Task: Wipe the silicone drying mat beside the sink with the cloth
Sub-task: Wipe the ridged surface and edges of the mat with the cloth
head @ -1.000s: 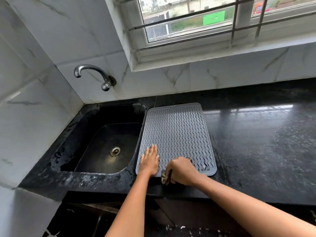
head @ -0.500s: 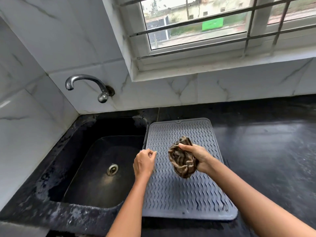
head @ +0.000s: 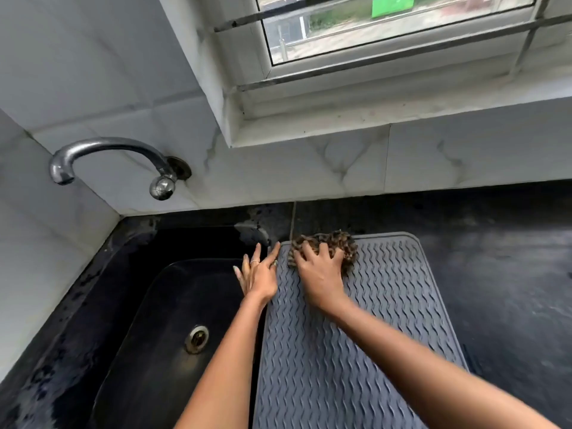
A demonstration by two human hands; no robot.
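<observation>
**So, wiping the drying mat from the far corner**

Okay, the grey silicone mat (head: 356,335) lies flat on the black counter (head: 501,274), its left edge right up against the sink (head: 173,305). The brown patterned cloth (head: 325,247) is bunched up on the mat's far-left corner, the one nearest the wall. The right hand (head: 320,274) sits on top of the cloth with fingers spread and curled into it, pressing it down. The left hand (head: 258,275) is flat with straight fingers, resting along the mat's left edge where it meets the sink, looks like it's pinning the mat.

My take on doing this bit well: keep that left hand planted so the mat doesn't creep over the sink lip, and drag the cloth along the wavy ridges rather than across them, so it gets into the grooves. Work in overlapping strips away from the wall. Most of the mat looks unwiped from here, honestly can't tell wet from dry.
</observation>
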